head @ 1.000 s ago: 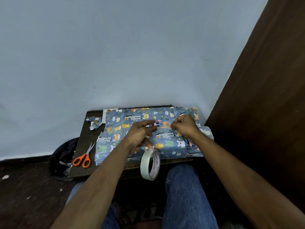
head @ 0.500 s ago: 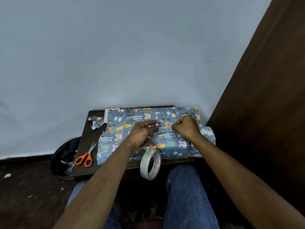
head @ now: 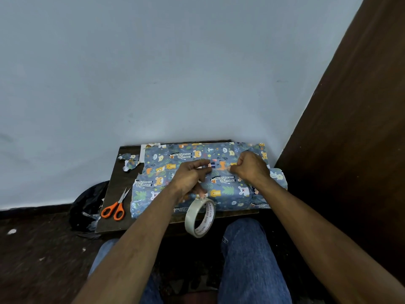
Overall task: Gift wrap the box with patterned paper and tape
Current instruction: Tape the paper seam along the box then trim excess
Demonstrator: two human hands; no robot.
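Taping the seam on top of the box (head: 221, 189).
Your left hand (head: 189, 177) pinches tape (head: 199, 217) hanging off the box's near edge; right hand (head: 249, 168), fingers curled, pins the strip's end. Next, press it flat.

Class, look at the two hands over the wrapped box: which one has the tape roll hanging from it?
The left hand: the tape roll dangles below its fingers; the right hand has none.

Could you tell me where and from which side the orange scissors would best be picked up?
Take the scissors by the orange handle loops, coming from above and the near side. They lie flat on the table left of the wrapped box, loops toward the person and closed blades pointing away, so the loops are nearest. Both hands are busy, though.
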